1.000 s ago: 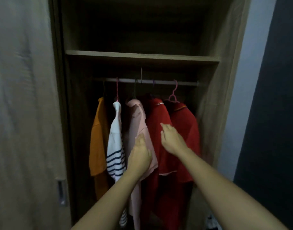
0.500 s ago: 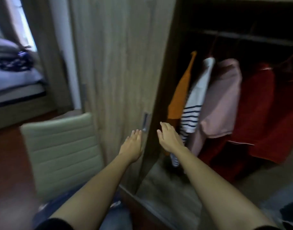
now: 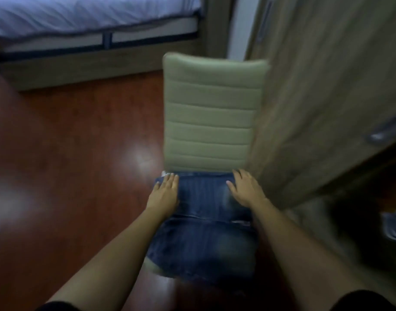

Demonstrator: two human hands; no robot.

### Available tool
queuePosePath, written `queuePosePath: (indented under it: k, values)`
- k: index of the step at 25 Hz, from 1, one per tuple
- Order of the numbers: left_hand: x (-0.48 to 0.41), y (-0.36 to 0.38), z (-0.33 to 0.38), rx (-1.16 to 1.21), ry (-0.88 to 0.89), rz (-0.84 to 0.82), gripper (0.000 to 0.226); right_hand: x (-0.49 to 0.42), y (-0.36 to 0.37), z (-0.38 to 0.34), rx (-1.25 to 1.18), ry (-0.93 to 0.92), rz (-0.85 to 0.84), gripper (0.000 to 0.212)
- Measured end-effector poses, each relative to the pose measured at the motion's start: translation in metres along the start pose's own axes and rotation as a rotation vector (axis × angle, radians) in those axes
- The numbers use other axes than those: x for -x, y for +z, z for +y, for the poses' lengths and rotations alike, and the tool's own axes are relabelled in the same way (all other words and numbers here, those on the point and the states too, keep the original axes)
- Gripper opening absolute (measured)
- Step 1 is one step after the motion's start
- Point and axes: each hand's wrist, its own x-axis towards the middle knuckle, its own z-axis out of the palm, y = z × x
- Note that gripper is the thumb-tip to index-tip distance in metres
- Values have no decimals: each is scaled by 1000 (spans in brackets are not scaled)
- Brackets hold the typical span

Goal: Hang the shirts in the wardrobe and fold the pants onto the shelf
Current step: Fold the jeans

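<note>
Red-brown floor (image 3: 69,131) filled frame left. I saw blue jeans (image 3: 206,234) on beige chair (image 3: 210,113) seat, lower centre, with left hand (image 3: 164,195) and right hand (image 3: 246,190) pressed flat on them, fingers straight, nearly together.

The pants (image 3: 203,232) lie on the seat of the chair (image 3: 211,113), covering it from the foot of the backrest to the near edge, where they hang over. The left hand (image 3: 164,194) rests flat on the left side of the pants and the right hand (image 3: 246,189) flat on the right side, both close to the backrest. The wardrobe door (image 3: 327,86) stands just to the right of the chair, its handle (image 3: 385,129) far out to the right. The bed (image 3: 91,23) lies behind the chair and to the left, across the floor (image 3: 69,153).
</note>
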Motion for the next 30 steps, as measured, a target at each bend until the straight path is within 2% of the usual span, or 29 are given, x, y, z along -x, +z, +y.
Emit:
queuePosePath:
  k: [3, 6, 9, 11, 13, 15, 17, 20, 22, 24, 27, 30]
  values:
    - [-3, 78, -53, 50, -166, -72, 62, -54, 76, -27, 36, -134, -63, 61]
    - [-2, 147, -75, 178, -302, -146, 64, -96, 134, -57, 99, -303, -67, 56]
    - [3, 208, -84, 541, -542, -222, 91, -135, 182, -84, 196, -437, -95, 54]
    - [8, 236, -90, 792, -681, -206, 107, -155, 205, -97, 265, -409, -88, 60]
    - [14, 249, -94, 838, -744, -132, 111, -169, 218, -108, 331, -316, -53, 63]
    - [16, 252, -98, 725, -735, -80, 96, -176, 221, -113, 393, -267, 34, 54]
    - [14, 250, -104, 740, -711, -62, 77, -180, 221, -114, 393, -328, 123, 37]
    - [17, 246, -111, 794, -691, 22, 56, -171, 208, -110, 153, -407, 202, 22]
    - [20, 235, -105, 711, -712, 134, 39, -154, 182, -105, -17, -406, 207, 19]
    - [23, 210, -93, 800, -750, 208, 19, -136, 150, -101, 2, -459, 169, 25]
    - [23, 149, -70, 1028, -632, 225, 39, -109, 84, -87, 19, -373, 114, 37]
    - [25, 70, -45, 1090, -402, 219, 39, -70, 0, -52, -52, -173, 186, 41]
